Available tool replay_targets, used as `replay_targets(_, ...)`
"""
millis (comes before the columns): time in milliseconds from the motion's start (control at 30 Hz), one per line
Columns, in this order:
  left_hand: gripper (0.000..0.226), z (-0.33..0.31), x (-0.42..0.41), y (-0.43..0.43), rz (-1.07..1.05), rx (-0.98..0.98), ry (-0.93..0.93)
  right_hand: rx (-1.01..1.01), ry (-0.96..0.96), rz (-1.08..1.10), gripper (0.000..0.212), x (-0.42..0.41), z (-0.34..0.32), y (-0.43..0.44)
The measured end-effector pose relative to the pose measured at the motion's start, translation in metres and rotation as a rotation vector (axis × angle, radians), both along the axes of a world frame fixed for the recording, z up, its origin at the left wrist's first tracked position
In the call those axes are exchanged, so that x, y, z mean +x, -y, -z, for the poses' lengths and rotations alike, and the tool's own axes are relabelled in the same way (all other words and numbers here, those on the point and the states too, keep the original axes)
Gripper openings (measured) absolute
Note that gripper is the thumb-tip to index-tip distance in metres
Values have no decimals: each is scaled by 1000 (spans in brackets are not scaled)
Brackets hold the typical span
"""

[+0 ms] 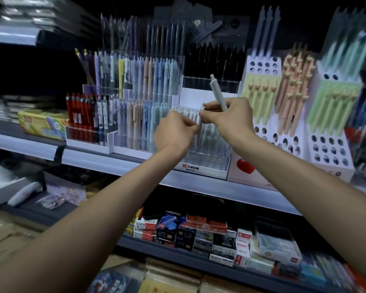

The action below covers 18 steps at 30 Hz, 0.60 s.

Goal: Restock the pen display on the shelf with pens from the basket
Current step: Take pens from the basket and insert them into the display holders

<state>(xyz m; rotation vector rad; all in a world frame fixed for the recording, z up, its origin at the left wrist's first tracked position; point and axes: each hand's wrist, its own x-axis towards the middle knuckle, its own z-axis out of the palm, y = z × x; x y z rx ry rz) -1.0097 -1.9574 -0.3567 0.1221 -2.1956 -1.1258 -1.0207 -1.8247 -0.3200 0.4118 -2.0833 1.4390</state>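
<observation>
The job looks to be in the placing step: both hands meet just above the clear pen display (207, 153), which stands on the shelf (199, 185) near the middle of the view. The left hand (173, 132) comes in from 7 o'clock with its fingers curled and its fingertips pinching a pale pen (200, 121). This pen hangs over the front rows of the display, beside the few pale pens already standing there. The right hand (230, 117), reaching from 4 o'clock, pinches the same pen near its top with thumb and forefinger. Its other fingers are wrapped round a grey pen (218, 93), whose cap end points to about 11 o'clock. Blur hides whether the pale pen's tip is already in a hole. The basket is not in view. The next move likely calls for steering that tip straight down into a free hole and letting go, then passing the grey pen over for the next free hole. White holders with round holes (330, 149) stand at 3 o'clock.
</observation>
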Motion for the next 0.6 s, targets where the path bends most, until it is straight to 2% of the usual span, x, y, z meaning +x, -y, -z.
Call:
replay_targets(267, 19, 19, -11, -14, -94, 16, 52, -48, 115, 82, 15, -8, 12, 6)
replay_targets(433, 21, 22, -14, -23, -138, 48, 33, -22, 102, 147, 23, -20, 11, 9)
replay_targets(600, 30, 28, -15, -27, -163, 83, 20, -18, 98, 158, 21, -26, 13, 10)
